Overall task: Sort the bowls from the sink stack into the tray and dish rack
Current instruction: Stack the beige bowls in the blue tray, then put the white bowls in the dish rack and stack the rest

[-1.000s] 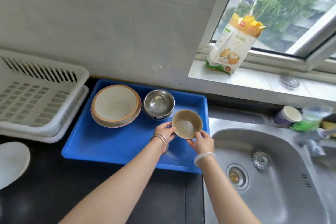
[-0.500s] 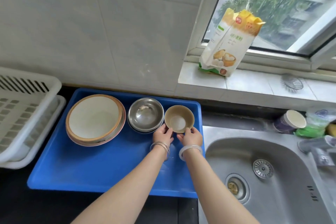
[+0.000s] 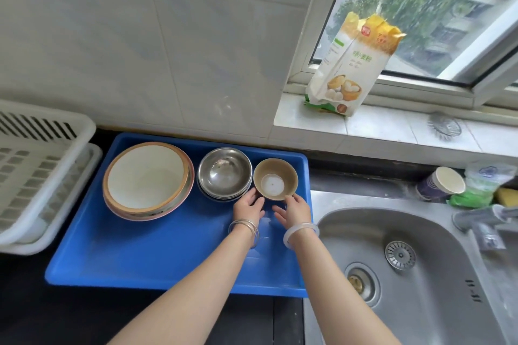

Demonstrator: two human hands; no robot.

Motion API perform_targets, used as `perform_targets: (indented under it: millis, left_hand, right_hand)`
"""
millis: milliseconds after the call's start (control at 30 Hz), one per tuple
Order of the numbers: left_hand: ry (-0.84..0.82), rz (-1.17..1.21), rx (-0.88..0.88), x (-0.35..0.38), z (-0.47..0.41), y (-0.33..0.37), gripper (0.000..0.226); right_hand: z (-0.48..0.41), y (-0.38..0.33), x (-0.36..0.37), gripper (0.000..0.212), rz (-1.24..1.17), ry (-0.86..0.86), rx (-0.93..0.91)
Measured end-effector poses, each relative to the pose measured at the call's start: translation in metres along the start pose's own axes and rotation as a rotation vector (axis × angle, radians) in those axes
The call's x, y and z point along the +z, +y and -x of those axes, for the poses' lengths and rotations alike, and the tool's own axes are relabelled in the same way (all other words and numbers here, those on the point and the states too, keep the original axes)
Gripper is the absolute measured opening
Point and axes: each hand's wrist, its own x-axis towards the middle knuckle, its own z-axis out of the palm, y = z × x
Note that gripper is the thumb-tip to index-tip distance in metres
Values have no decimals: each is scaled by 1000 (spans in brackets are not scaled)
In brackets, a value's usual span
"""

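The small brown bowl (image 3: 275, 179) sits upright in the back right corner of the blue tray (image 3: 168, 255), just beside the stacked steel bowls (image 3: 224, 172), with the wide ceramic bowls (image 3: 147, 179) further left. The left hand (image 3: 248, 208) rests loose fingers against the bowl's near left wall; the right hand (image 3: 295, 209) has its fingers relaxed and spread, tips at the near right wall. The white dish rack (image 3: 33, 171) stands left of the tray, the sink (image 3: 420, 274) right

Blue tray (image 3: 145, 260), tan bowl (image 3: 288, 176), steel bowls (image 3: 224, 171), white rack (image 3: 42, 176)
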Motion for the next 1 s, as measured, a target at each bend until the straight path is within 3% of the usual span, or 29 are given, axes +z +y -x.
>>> perform_targets:
  millis: [133, 300, 500, 633, 800, 1000]
  left_hand:
    - [-37, -50, 5, -19, 21, 8, 45]
    - [-20, -261, 138, -66, 59, 19, 37]
    - [140, -428, 267, -160, 120, 27, 32]
    - [322, -382, 308, -232, 164, 18, 32]
    - [709, -343, 322, -316, 204, -1, 37]
    - [1082, -396, 279, -402, 227, -22, 41]
  right_hand:
    - [18, 2, -7, 41, 87, -12, -26]
    - [58, 23, -1, 39, 353, 25, -161]
    - [129, 61, 49, 17, 510, -217, -349]
    - [170, 100, 100, 18, 648, -388, -382]
    - [215, 157, 172, 18, 858, -599, -361]
    - [247, 200, 254, 39, 1105, -765, -343]
